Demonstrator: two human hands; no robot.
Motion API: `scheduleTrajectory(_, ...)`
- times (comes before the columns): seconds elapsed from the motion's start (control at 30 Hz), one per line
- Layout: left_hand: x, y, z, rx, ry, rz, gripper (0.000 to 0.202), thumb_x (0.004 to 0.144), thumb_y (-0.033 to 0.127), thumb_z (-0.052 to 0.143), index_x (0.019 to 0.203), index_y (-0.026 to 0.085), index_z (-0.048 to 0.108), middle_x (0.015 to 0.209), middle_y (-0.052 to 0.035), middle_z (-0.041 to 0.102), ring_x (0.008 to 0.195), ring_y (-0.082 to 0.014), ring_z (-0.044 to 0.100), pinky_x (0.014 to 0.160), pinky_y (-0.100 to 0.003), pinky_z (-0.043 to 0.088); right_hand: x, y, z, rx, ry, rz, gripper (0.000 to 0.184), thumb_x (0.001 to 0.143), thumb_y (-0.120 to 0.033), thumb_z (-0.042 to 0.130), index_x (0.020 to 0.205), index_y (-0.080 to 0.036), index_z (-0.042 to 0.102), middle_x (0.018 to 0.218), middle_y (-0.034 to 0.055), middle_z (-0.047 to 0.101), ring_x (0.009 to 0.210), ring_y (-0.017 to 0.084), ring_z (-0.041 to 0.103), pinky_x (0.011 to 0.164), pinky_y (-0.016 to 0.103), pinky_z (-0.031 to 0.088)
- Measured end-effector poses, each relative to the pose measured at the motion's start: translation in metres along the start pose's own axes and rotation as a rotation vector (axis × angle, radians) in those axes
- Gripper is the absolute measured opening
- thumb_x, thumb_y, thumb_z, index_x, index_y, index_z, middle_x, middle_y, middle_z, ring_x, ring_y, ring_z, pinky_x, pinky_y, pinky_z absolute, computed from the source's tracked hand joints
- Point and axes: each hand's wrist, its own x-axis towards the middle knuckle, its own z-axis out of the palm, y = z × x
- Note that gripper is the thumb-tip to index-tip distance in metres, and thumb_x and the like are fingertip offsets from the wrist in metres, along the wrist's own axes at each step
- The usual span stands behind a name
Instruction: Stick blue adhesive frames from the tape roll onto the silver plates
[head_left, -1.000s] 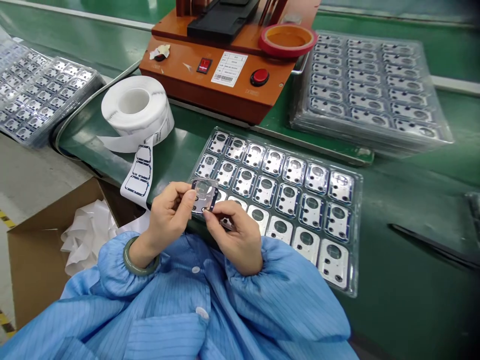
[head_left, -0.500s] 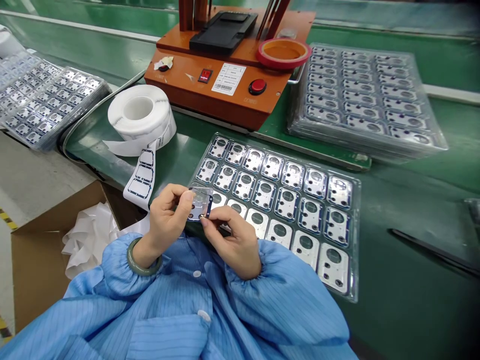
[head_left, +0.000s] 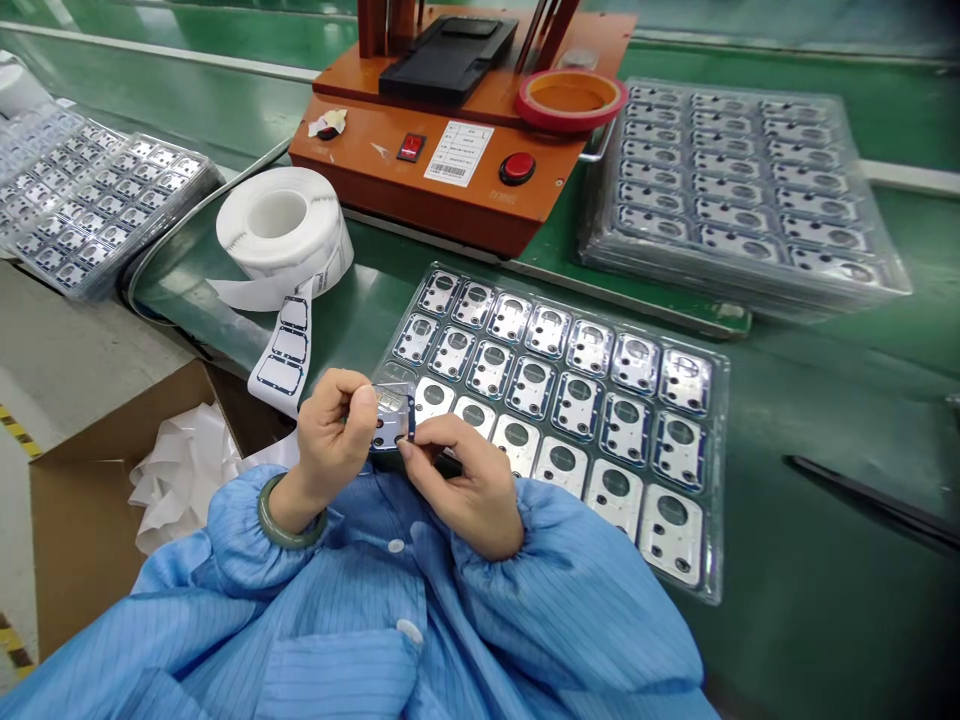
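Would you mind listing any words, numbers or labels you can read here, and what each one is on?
White label on the orange machine: printed rows and a barcode, too small to read.
Marking under the red button: blurred, unreadable.
Print on the white label roll: too small to read.
Metal part pinched by left hand and right hand: no text visible.

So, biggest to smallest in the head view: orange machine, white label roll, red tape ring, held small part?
Largest: orange machine
white label roll
red tape ring (farther off, so unsure)
small part
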Motion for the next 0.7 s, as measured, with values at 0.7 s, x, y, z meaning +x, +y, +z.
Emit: scheduleTrajectory(0.7, -0.0037, -0.0002, 0.0027, 0.074, 0.032, 0.077, 0.016, 0.093, 0.022, 0.05, 0.078, 0.018, 0.054, 0.061, 0.0054, 0.052, 0.052, -0.0055, 0.047, 0.052, -0.017, 0.039, -0.004, -0.0007, -0.0026, -0.035, 0.019, -0.128, 0.009, 0.087, -0.014, 0.051, 0.086, -0.02, 0.058, 0.072, -0.0001, 0.063, 0.062, 0.011, 0.059, 0.057, 0.023, 0.048)
